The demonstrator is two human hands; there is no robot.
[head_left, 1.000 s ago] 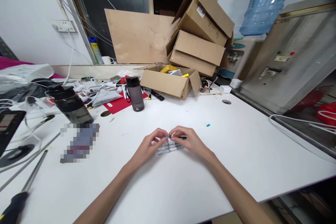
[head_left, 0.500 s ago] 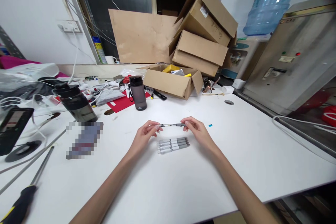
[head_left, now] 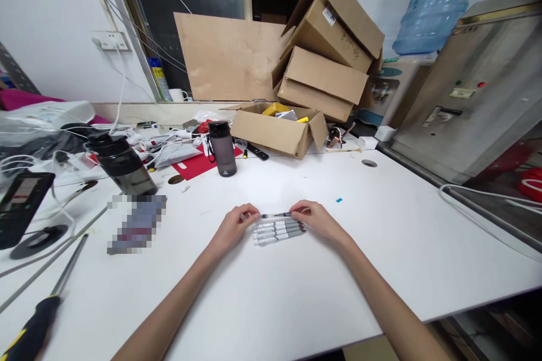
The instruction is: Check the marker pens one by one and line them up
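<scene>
A pen (head_left: 276, 215) with a clear barrel and a dark grip lies level between my two hands. The fingers of my left hand (head_left: 237, 224) pinch its left end. At its right end, my right hand (head_left: 314, 216) pinches the dark part. Just on the near side of it, several similar pens (head_left: 277, 232) lie side by side on the white table (head_left: 271, 287), clear ends to the left and grey grips to the right. Whether the held pen touches the table or the nearest pen, I cannot tell.
A dark bottle (head_left: 222, 149) and an open cardboard box (head_left: 271, 131) stand behind my hands. On the left are a second bottle (head_left: 122, 166), a screwdriver (head_left: 46, 304) and tangled cables. A small blue piece (head_left: 339, 200) lies to the right.
Both hands have come down and closer to me with the pen, from above the row to right beside its far side. The pens in the row have stayed put.
</scene>
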